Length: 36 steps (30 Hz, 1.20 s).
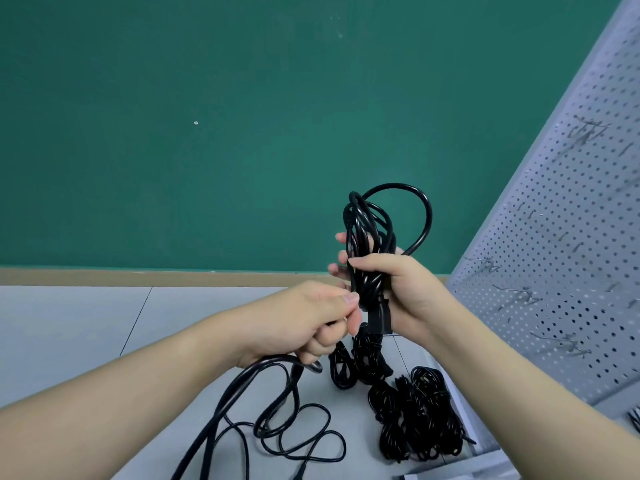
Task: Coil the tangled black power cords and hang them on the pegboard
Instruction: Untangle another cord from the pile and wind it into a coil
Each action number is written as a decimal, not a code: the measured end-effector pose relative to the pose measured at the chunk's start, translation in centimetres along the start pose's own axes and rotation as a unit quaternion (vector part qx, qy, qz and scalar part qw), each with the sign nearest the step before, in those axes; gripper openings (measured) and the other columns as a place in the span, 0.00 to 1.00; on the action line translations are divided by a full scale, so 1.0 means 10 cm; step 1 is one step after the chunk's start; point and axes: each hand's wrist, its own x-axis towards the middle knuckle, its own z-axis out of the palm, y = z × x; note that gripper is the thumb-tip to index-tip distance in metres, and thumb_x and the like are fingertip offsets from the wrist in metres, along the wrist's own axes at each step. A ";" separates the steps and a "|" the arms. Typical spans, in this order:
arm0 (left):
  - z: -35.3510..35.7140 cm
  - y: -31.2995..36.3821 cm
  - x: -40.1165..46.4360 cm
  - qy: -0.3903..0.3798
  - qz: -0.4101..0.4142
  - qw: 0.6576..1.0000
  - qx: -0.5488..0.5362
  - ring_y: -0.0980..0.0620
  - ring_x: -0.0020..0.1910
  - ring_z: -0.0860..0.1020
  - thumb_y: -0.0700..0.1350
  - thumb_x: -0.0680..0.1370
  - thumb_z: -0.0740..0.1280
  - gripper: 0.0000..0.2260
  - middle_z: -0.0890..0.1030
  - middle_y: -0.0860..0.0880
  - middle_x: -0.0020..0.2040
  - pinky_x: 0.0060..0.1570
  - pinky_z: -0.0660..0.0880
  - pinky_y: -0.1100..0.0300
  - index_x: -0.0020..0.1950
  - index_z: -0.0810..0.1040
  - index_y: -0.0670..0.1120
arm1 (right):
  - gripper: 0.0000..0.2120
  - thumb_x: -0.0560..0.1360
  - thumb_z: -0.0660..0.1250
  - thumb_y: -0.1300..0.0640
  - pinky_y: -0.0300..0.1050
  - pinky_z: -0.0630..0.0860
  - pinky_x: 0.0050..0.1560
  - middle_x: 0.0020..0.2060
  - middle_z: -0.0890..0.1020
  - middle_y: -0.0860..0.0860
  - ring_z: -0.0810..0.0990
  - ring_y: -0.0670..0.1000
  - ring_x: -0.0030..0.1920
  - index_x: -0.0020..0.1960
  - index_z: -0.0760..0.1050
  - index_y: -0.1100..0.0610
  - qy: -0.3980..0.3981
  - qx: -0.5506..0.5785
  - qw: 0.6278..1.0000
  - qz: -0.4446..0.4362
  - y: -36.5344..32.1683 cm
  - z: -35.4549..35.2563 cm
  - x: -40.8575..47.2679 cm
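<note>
- Head view: right hand [408, 289] has its fingers [341, 257] wrapped round a half-made coil [370, 244], plug [380, 318] poking out under the palm; left hand [311, 323] pinches the free run of the same cord [263, 407] between thumb and fingers
- Risk: one big loop [415, 216] stands out well past the rest; if the grip eases it'll likely spring out and the coil unravels
- Risk: the free run trails into loose loops on the surface [86, 323]; pulling fast could knot them or drag them into the pile of other cords [415, 417] just beside
- Risk: pegboard [554, 254] hooks [485, 263] look thin; an uneven coil may slide off
- Cord: black, glossy, stiffish, held upright in front of the green wall, left of the pegboard
</note>
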 end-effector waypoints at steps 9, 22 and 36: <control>-0.03 0.04 0.00 0.045 -0.019 0.997 0.064 0.54 0.26 0.56 0.54 0.87 0.54 0.20 0.62 0.54 0.27 0.27 0.59 0.65 0.42 0.73 0.45 | 0.21 0.72 0.64 0.69 0.45 0.78 0.38 0.40 0.74 0.54 0.73 0.49 0.36 0.64 0.72 0.60 -0.056 0.158 0.986 -0.001 -0.15 0.00 -0.05; -0.21 -0.13 -0.09 0.029 -0.035 0.990 0.133 0.47 0.35 0.76 0.59 0.86 0.56 0.22 0.80 0.46 0.35 0.44 0.75 0.55 0.47 0.77 0.43 | 0.11 0.81 0.58 0.72 0.49 0.83 0.34 0.41 0.82 0.56 0.82 0.54 0.39 0.54 0.77 0.62 0.056 -0.181 0.980 -0.058 -0.13 -0.07 -0.12; -0.39 -0.05 0.02 0.217 0.057 0.974 0.008 0.53 0.34 0.60 0.69 0.66 0.72 0.32 0.66 0.56 0.35 0.37 0.63 0.57 0.64 0.68 0.56 | 0.08 0.79 0.61 0.67 0.45 0.72 0.30 0.29 0.68 0.51 0.66 0.50 0.30 0.50 0.76 0.57 0.002 -0.369 0.929 0.030 0.01 0.05 -0.14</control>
